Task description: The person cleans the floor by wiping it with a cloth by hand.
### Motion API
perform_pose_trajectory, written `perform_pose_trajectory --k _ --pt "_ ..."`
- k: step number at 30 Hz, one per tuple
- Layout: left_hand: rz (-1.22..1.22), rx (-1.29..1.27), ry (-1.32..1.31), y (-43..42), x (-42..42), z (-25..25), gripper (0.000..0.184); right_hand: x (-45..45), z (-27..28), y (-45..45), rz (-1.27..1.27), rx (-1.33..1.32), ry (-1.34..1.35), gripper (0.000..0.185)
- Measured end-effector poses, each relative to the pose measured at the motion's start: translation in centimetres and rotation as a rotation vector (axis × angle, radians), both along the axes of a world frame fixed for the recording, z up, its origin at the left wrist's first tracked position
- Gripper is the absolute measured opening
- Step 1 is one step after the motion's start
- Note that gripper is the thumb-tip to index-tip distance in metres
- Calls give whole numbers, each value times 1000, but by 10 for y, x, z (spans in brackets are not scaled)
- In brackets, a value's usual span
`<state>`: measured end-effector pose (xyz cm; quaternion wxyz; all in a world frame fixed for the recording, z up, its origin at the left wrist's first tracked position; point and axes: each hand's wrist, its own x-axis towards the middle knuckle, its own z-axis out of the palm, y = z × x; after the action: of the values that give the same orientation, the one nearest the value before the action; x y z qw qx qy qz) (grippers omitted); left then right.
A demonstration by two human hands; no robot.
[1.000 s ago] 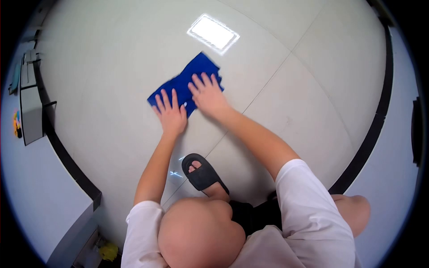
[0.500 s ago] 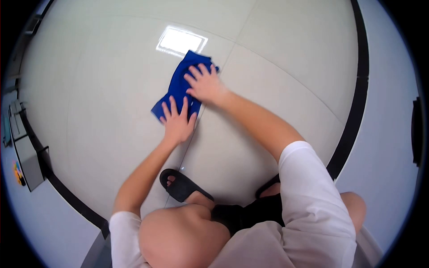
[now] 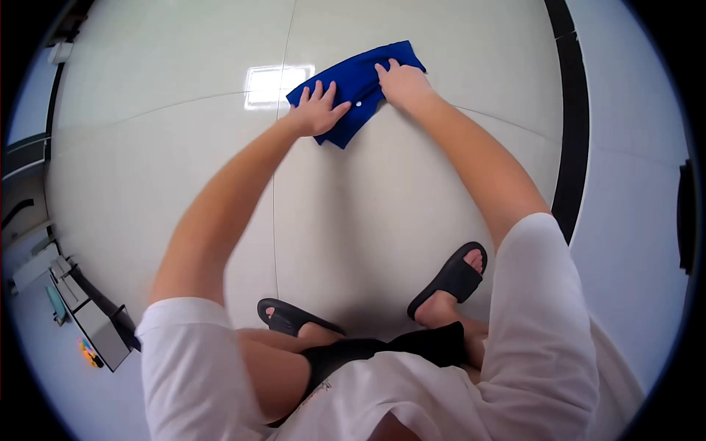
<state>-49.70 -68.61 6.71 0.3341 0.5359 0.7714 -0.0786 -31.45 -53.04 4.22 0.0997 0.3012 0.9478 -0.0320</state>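
At the upper centre of the frame, a blue cloth [image 3: 362,82] lies slightly rumpled on the glossy tile floor [image 3: 382,198], a small white spot [image 3: 358,104] showing below its middle. Through the head camera I see the left hand [image 3: 318,112] laid on the cloth's left end, its fingers spread apart and the thumb reaching towards the white spot. The right hand [image 3: 406,82] touches the right part; its fingers look bent, and from my remote post I cannot tell whether they pinch the fabric or merely rest on it. I judge the cloth light, soft and not fragile, apt to fold, and likely to slide readily on smooth tile. The free lower corner or upper-right edge should offer the best hold.
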Motion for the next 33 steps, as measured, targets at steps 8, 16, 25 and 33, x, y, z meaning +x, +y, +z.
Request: perform_pose_trajectory --k 8,16,25,33 --pt "318 555 328 33 57 -66 69 -1 -2 4 39 132 126 39" --pt "-58 657 300 -92 73 -54 62 45 -18 -106 396 60 -356 46" --pt "-150 366 49 -235 140 -30 66 171 -10 -234 704 110 -220 58" --pt "-128 453 147 -169 116 -35 68 110 16 -158 367 -114 -124 44"
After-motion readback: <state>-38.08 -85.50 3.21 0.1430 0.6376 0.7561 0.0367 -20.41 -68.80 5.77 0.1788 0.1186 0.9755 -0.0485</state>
